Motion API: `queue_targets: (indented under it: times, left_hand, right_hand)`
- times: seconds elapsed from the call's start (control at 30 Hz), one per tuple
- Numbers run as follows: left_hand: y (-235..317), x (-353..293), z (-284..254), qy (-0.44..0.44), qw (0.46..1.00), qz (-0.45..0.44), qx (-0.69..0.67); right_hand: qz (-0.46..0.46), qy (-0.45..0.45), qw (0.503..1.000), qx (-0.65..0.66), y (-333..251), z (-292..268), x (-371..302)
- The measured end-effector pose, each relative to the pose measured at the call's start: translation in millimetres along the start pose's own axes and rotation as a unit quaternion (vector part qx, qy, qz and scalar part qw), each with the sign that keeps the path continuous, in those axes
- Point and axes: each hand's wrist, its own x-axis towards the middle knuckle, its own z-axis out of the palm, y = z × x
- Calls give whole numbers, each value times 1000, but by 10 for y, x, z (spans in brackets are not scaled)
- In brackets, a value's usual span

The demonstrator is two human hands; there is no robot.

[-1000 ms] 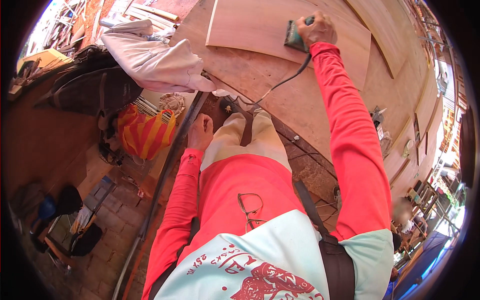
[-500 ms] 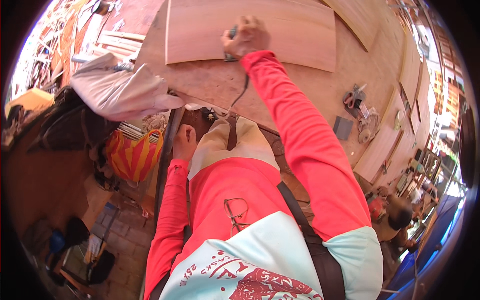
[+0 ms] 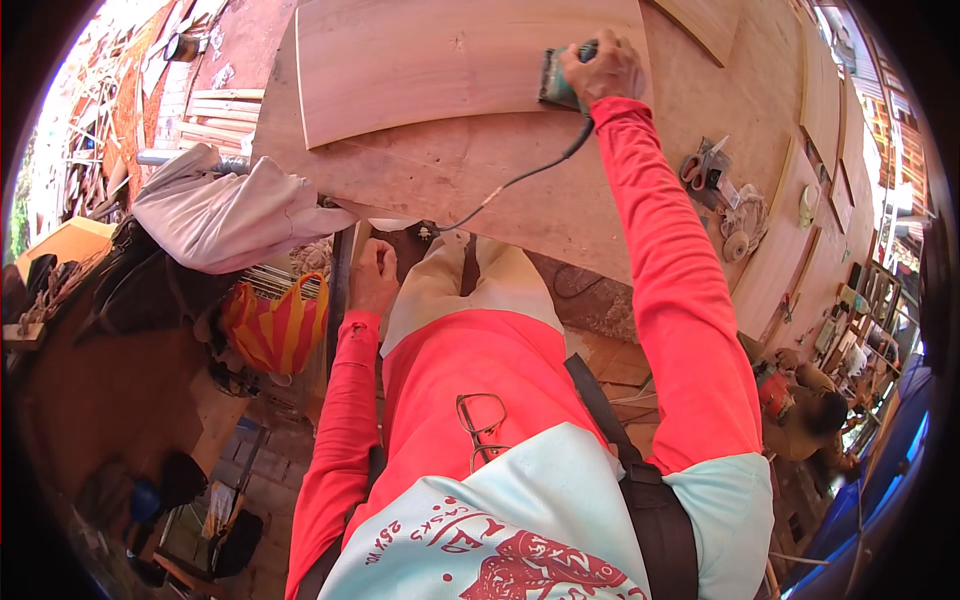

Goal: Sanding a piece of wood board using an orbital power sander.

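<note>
My right hand is wrapped around a green electric sander. The sander lies flat on a smooth wooden board, near its right end. From the tool a dark power cord runs down toward my lap and over the table's near edge. My left hand is low beside my left thigh, close to an upright wooden post. Its fingers are curled in, and whether anything is inside them is hidden.
Scissors and a cloth bundle lie on the worktable at right. More boards line its right side. A pale cloth and a red-and-yellow bag are at left. Another person is at far right.
My right hand has moved the sander rightward along the board, from its middle to near its right end. The view has shifted slightly; my left hand stays beside my thigh.
</note>
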Motion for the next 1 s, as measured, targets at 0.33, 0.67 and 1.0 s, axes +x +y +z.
queue_targets:
  times: [0.33, 0.67, 1.0]
  left_hand:
    - [160, 52, -10, 9, 998, 30, 52]
    - [2089, 998, 137, -78, 958, 262, 86]
    - [2386, 1663, 273, -22, 916, 253, 312]
  right_hand:
    - [138, -83, 987, -19, 683, -171, 176]
    - [112, -268, 956, 44, -431, -53, 135]
    - [211, -296, 845, 393, -783, -56, -405]
